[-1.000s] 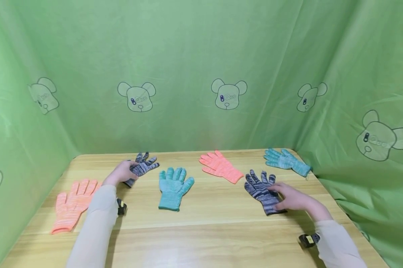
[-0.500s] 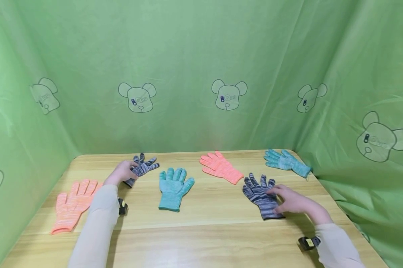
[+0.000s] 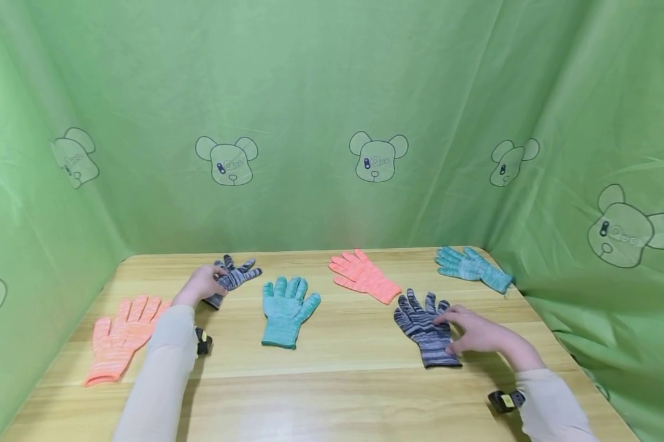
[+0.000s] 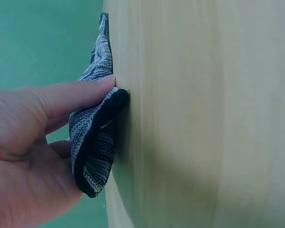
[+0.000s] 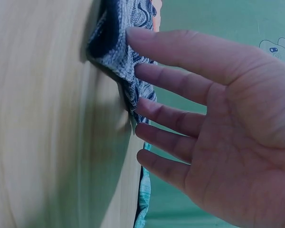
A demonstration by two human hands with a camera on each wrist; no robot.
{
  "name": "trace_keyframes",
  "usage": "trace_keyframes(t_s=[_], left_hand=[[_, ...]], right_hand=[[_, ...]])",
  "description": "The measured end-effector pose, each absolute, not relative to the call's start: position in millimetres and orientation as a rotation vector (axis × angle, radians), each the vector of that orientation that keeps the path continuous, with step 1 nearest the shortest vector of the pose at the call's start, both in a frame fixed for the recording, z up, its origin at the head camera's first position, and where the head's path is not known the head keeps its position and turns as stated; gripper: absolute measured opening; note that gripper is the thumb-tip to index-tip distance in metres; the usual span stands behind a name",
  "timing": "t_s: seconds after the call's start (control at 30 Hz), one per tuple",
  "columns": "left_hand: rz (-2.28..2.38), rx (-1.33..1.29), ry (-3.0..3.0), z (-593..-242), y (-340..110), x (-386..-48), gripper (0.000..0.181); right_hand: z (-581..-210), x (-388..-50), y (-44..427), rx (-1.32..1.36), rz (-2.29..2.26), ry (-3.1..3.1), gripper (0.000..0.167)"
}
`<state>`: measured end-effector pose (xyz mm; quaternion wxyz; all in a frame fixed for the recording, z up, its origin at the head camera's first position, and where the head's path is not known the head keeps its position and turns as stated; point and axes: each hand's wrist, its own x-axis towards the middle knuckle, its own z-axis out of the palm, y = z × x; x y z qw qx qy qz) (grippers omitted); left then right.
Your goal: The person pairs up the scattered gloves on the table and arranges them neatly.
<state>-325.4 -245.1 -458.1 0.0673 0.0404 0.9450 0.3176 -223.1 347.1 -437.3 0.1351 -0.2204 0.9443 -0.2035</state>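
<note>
At the table's far left, my left hand (image 3: 202, 285) grips a dark grey mottled knit glove (image 3: 237, 276) near its cuff. In the left wrist view the thumb lies across the glove, and the black-edged cuff (image 4: 88, 137) bulges up between thumb and fingers. Over on the right, my right hand (image 3: 480, 331) touches a matching dark grey glove (image 3: 427, 331) lying flat with its fingers pointing away. The right wrist view has the thumb and fingertips, fairly straight, resting against that glove's knit (image 5: 133, 52).
Between the hands lie a teal glove (image 3: 285, 312) and, farther back, a pink-orange glove (image 3: 364, 275). Another orange glove (image 3: 121, 337) is beside the left forearm. A second teal glove (image 3: 474, 269) sits at the back right corner. Green curtains (image 3: 310, 123) enclose the wooden table (image 3: 321, 405).
The right dark grey glove has slid left and nearer to me, with my right hand shifting slightly along. The left glove's fingers have shifted a little; my left hand stays nearly still.
</note>
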Motion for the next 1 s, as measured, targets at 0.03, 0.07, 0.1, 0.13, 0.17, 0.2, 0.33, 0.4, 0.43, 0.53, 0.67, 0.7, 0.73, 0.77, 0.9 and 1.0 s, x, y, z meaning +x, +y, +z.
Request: trace_keyframes(t_s=[0.03, 0.07, 0.1, 0.13, 0.17, 0.2, 0.33, 0.4, 0.43, 0.53, 0.67, 0.7, 0.73, 0.77, 0.9, 1.0], left_hand=[[0.961, 0.117, 2.847, -458, -245, -325, 0.057], [0.964, 0.116, 2.846, -458, -245, -325, 0.057], [0.971, 0.107, 2.843, -458, -244, -325, 0.057], [0.969, 0.105, 2.841, -458, -244, -325, 0.058], [0.974, 0.097, 2.839, -458, -243, -325, 0.058], [0.975, 0.092, 2.838, -458, -243, -325, 0.058], [0.968, 0.085, 2.848, -459, -242, -325, 0.057], [0.96, 0.086, 2.855, -461, -243, -325, 0.056], [0.958, 0.087, 2.854, -461, -243, -325, 0.056], [0.958, 0.096, 2.854, -462, -244, -324, 0.054], [0.965, 0.115, 2.857, -463, -246, -321, 0.054], [0.968, 0.118, 2.859, -464, -247, -321, 0.054], [0.969, 0.124, 2.863, -464, -247, -320, 0.053], [0.968, 0.129, 2.866, -464, -248, -319, 0.053], [0.984, 0.136, 2.873, -464, -249, -316, 0.053], [0.998, 0.126, 2.877, -465, -250, -314, 0.053]], right_hand=[[-438, -223, 347, -0.639, -0.589, 2.737, 0.063], [-438, -223, 347, -0.638, -0.591, 2.738, 0.063], [-439, -224, 347, -0.637, -0.594, 2.737, 0.062], [-439, -224, 348, -0.639, -0.595, 2.737, 0.062], [-439, -224, 348, -0.641, -0.597, 2.737, 0.061], [-439, -224, 348, -0.644, -0.597, 2.737, 0.061], [-439, -225, 348, -0.656, -0.598, 2.733, 0.059], [-439, -225, 347, -0.658, -0.6, 2.73, 0.058], [-440, -225, 347, -0.659, -0.602, 2.729, 0.058], [-440, -225, 347, -0.662, -0.613, 2.724, 0.057], [-440, -224, 347, -0.683, -0.633, 2.72, 0.056], [-440, -224, 347, -0.687, -0.64, 2.719, 0.056], [-440, -224, 347, -0.692, -0.647, 2.718, 0.056], [-440, -224, 346, -0.697, -0.653, 2.718, 0.055], [-439, -224, 346, -0.701, -0.671, 2.724, 0.054], [-439, -224, 346, -0.678, -0.684, 2.729, 0.054]])
